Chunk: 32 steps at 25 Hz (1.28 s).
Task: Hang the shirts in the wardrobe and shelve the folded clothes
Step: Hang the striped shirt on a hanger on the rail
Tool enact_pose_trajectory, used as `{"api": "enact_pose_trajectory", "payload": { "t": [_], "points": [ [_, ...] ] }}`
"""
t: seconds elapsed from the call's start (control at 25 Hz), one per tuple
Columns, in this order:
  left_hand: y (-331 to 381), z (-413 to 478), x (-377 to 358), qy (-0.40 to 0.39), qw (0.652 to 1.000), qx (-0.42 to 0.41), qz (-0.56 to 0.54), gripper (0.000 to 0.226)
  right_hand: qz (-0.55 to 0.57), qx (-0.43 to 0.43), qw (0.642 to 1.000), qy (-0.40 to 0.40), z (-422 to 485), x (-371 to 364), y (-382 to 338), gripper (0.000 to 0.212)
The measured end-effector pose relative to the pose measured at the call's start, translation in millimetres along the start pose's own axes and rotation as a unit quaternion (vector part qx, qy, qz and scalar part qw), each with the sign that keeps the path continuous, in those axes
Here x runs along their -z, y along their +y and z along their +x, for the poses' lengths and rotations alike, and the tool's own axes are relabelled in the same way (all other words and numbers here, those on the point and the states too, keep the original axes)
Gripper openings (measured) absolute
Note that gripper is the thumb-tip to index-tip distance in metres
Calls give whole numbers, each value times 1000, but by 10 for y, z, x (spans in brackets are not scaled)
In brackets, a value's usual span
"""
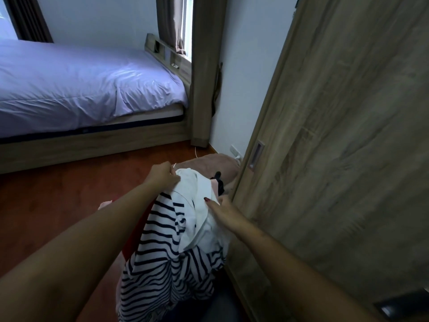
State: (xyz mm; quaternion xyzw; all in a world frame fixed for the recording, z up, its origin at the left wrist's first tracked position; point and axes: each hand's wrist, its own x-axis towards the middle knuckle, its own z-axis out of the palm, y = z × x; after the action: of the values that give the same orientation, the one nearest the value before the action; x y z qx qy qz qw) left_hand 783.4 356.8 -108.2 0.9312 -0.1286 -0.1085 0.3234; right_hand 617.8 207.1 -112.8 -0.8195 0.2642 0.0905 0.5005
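While both forearms reach forward and down, the left hand (162, 175) curls its fingers around the top edge of a striped shirt (162, 252). The right hand (224, 211) pinches the shirt's white collar area, just beside the wooden wardrobe door (336, 159).

Both arms are bare and reach forward and down, converging in the middle. The left arm (92, 228) comes in from the lower left, stretched nearly straight, with the wrist bent slightly. The left hand (162, 174) is curled, back up, its fingers pinching the top edge of a white cloth (202, 219). The right arm (290, 256) enters from the lower right. The right hand (225, 212) sits lower and nearer than the left, gripping the same cloth, its thumb (210, 203), with a dark red nail, lying on top.
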Motion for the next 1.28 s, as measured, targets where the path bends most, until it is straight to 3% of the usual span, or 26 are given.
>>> {"api": "enact_pose_trajectory", "payload": {
  "t": [0.16, 0.28, 0.36, 0.44, 0.56, 0.76, 0.84, 0.92, 1.04, 1.12, 1.2, 1.28],
  "points": [
    [-59, 73, 11, -14, 1000, 17, 5, 35, -118, 88, 978, 150, 16, -194, -22, 58],
    [-43, 94, 84, -30, 1000, 0, 9, 33, -214, 124, 944, 218, -39, -277, -21, 50],
    [-32, 88, 161, -34, 999, -15, -15, 25, -289, 127, 920, 232, 14, -311, 25, 40],
    [-25, 48, 249, -41, 998, -30, -34, 26, -331, 95, 918, 197, 92, -310, 49, 44],
    [-14, -43, 384, -56, 992, -47, -99, 30, -278, 89, 945, 147, 167, -351, 25, 44],
    [27, -179, 539, -89, 967, -40, -237, 33, -211, 72, 961, 162, 159, -279, -19, 31],
    [57, -228, 581, -104, 957, -53, -266, 31, -95, 48, 975, 194, 100, -104, -50, 19],
    [102, -303, 632, -115, 949, -78, -283, 26, 40, 44, 971, 230, -19, 103, -104, 23],
    [263, -501, 689, -147, 946, -148, -246, 22, 144, 113, 937, 297, -349, 492, -179, 23],
    [462, -667, 740, -221, 933, -224, -176, 20, 181, 189, 915, 306, -679, 803, -265, 22],
    [789, -899, 744, -296, 902, -314, -35, 27, 159, 281, 889, 324, -1120, 1184, -292, 23],
    [1166, -1131, 702, -314, 868, -368, 116, 47, 96, 351, 860, 357, -1537, 1549, -235, 21]
  ]
}}
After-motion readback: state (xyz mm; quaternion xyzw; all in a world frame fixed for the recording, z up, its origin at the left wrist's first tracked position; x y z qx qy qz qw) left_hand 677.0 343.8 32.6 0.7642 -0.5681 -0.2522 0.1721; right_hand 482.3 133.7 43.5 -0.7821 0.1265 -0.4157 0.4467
